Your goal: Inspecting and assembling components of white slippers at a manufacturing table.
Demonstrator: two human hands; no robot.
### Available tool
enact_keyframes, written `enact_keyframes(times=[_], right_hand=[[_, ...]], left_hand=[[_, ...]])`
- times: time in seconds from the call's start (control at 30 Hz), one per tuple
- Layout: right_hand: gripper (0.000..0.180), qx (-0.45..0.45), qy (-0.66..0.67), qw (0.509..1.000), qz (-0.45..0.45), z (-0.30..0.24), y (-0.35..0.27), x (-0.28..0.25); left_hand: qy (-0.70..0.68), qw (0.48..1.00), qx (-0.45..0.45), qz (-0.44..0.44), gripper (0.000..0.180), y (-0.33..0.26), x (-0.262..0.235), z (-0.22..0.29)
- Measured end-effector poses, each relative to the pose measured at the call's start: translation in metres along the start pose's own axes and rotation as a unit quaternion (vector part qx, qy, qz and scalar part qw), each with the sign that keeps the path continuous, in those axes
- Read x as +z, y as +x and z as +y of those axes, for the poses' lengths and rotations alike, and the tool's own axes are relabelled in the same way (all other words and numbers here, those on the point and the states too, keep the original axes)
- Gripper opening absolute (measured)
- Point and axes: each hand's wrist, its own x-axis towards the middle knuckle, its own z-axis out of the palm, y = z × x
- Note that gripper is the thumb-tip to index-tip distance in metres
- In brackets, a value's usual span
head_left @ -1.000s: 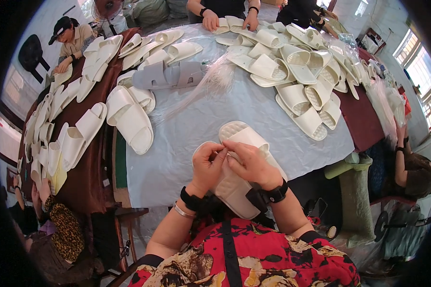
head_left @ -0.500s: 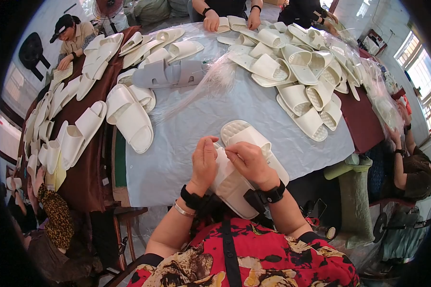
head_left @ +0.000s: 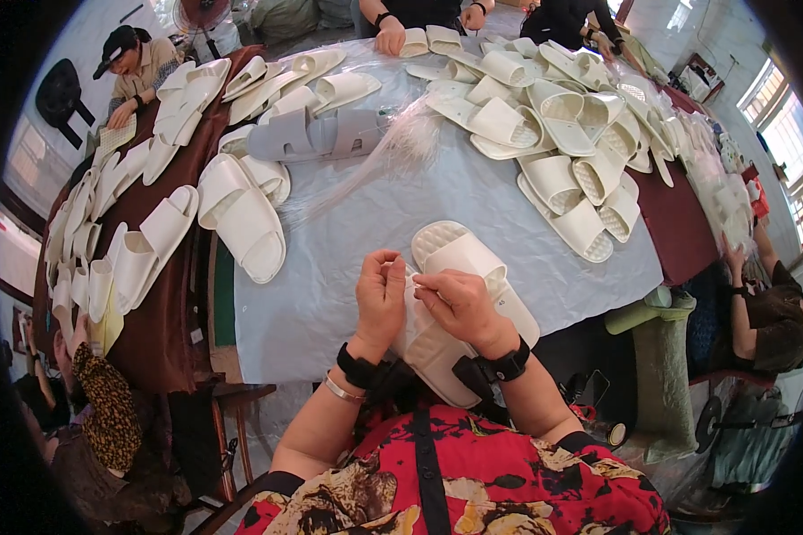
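Two cream slippers lie side by side before me at the table's near edge. The right slipper (head_left: 466,253) points its textured footbed away from me. Under my hands, the left slipper (head_left: 446,367) is partly hidden and reaches over the edge. My left hand (head_left: 380,301) is closed in a pinch above it. Close beside, my right hand (head_left: 459,308) pinches thumb against finger over the slippers' straps. Whatever the fingertips hold is too thin to make out. Farther off lies a bundle of clear thin plastic strands (head_left: 401,147), next to a pair of grey slippers (head_left: 312,135).
A heap of cream slippers (head_left: 567,134) covers the table's far right. More slippers (head_left: 241,209) are spread along the left side. Pale blue sheeting (head_left: 330,330) covers the table. Co-workers sit around it, including a person at the right (head_left: 767,312) handling clear plastic.
My hands have shifted slightly, the left fingers lifting a little and the right fingertips moving slightly left. The slippers before me stay nearly in place. Across the table, a co-worker's hand has moved.
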Motion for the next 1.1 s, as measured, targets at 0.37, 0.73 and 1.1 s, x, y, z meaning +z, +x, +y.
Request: enact_keyframes(times=[0.37,0.73,1.1], right_hand=[[0.016,-0.002,0.012,1.0,0.001,-0.0008,-0.0008,0.0],[0.009,0.0,0.007,1.0,0.016,-0.0002,-0.0005,0.0032],[0.009,-0.003,-0.016,1.0,0.002,-0.0031,0.0041,0.0037]], left_hand=[[0.014,1.0,0.018,0.007,0.018,0.0006,0.0022,-0.0019],[0.03,0.999,0.038,0.007,0.017,-0.0005,0.0026,-0.0023],[0.014,1.0,0.021,-0.01,0.015,-0.0003,0.0037,0.0042]])
